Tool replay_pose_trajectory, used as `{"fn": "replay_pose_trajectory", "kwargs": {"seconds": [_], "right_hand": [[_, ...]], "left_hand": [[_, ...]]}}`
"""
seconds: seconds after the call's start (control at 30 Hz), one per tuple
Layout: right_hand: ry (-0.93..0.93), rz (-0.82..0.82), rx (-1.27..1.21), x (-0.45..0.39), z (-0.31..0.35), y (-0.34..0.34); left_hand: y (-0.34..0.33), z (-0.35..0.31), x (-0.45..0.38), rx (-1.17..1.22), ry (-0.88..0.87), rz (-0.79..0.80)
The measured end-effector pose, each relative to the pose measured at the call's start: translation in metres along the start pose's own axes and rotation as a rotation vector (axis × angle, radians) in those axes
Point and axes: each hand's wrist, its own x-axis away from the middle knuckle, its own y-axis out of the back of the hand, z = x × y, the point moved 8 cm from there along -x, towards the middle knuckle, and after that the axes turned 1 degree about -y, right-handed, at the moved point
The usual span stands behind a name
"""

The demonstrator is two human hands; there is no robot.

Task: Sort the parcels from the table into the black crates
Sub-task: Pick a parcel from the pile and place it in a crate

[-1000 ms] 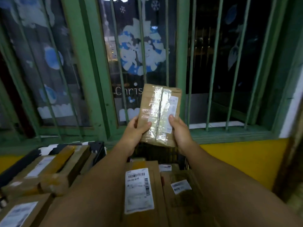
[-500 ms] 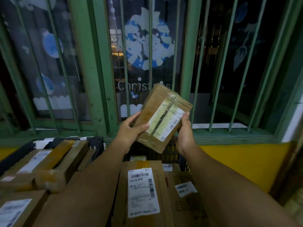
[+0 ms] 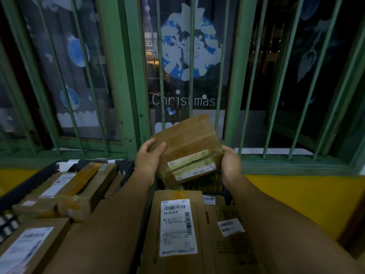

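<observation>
Cardboard parcel sits raised in both hands at the middle of the scene, tilted, its taped shipping label along the lower edge facing the person. The left hand grips the parcel's left corner, thumb across the top face and fingers curled behind. The right hand clasps the right end, fingers wrapped round the far side. The parcel is held clear above a black crate, whose dark wall shows just beneath it. At six o'clock from the parcel lies a flat brown box with a white barcode label, and at its right another box with a small blurred sticker. At eight o'clock a second black crate holds long taped cartons. Green window bars rise at twelve o'clock, with "Christmas" lettering on the glass.
</observation>
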Motion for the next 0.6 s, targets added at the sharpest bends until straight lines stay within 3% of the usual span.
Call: {"fn": "replay_pose_trajectory", "kwargs": {"seconds": [0.1,0.27,0.5,0.6], "right_hand": [[-0.038,0.058,0.216,0.000,-0.018,0.000],[-0.245,0.127,0.045,-0.012,-0.061,0.002],[-0.406,0.168,0.141,-0.069,-0.138,0.017],[-0.400,0.145,0.080,-0.051,-0.120,0.015]], "left_hand": [[0.001,0.015,0.003,-0.136,0.036,0.035],[-0.003,0.045,0.003,-0.416,0.057,0.131],[-0.017,0.075,-0.008,-0.666,0.152,0.290],[-0.022,0.078,-0.011,-0.746,0.130,0.302]]}}
